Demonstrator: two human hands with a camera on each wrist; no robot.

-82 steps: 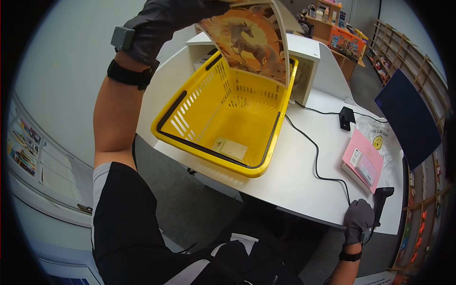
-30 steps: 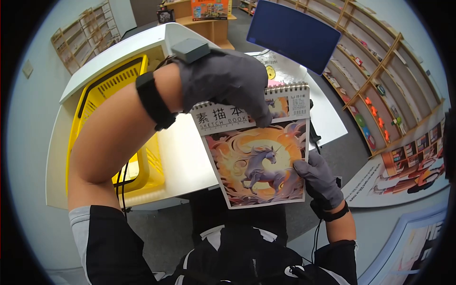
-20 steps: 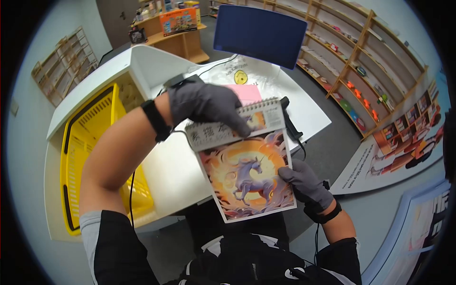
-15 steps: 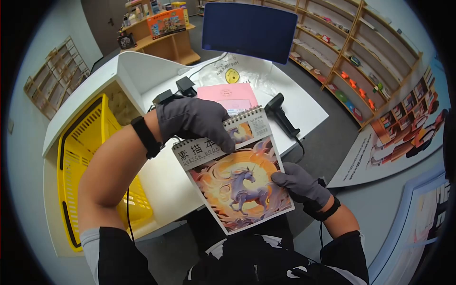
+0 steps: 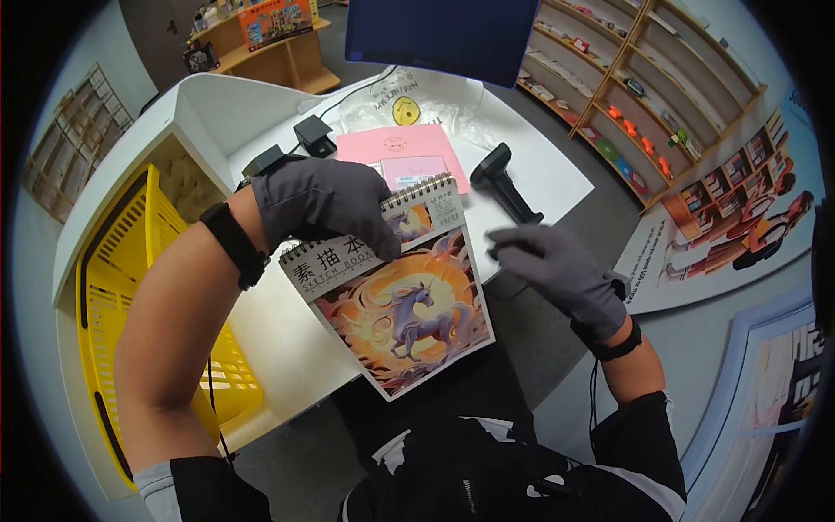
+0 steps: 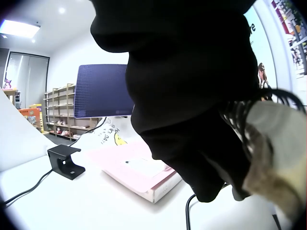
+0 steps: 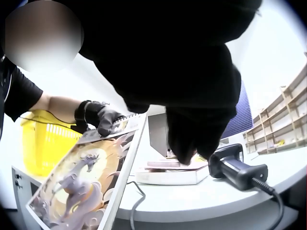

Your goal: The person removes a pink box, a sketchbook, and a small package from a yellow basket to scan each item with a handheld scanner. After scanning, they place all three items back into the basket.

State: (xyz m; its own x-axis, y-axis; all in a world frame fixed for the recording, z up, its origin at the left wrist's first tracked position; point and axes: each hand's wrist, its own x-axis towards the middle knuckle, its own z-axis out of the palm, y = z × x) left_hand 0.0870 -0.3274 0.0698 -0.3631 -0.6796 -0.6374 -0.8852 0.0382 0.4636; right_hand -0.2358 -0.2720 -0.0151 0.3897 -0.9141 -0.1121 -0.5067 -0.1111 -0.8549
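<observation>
A spiral-bound sketch book (image 5: 402,309) with a unicorn cover is tilted in front of the person's body. My gloved left hand (image 5: 326,204) grips it by its top edge, thumb across the front near the rings. My gloved right hand (image 5: 557,274) is apart from the book on its right side, holding nothing, fingers pointing toward the desk. Just beyond those fingers lies a black barcode scanner (image 5: 507,184) with its cable. In the right wrist view the scanner (image 7: 237,167) sits on the desk beyond the dark fingers.
A yellow shopping basket (image 5: 113,287) stands on the left of the white desk (image 5: 557,178). Behind the sketch book are a pink book (image 5: 361,143), a clear plastic bag (image 5: 457,109) and a small black stand (image 5: 313,137). A monitor (image 5: 439,35) rises at the back.
The sketch book came out over the basket and was brought in front of the body, both hands on it. The right hand has since let go of its edge and moved up toward the scanner.
</observation>
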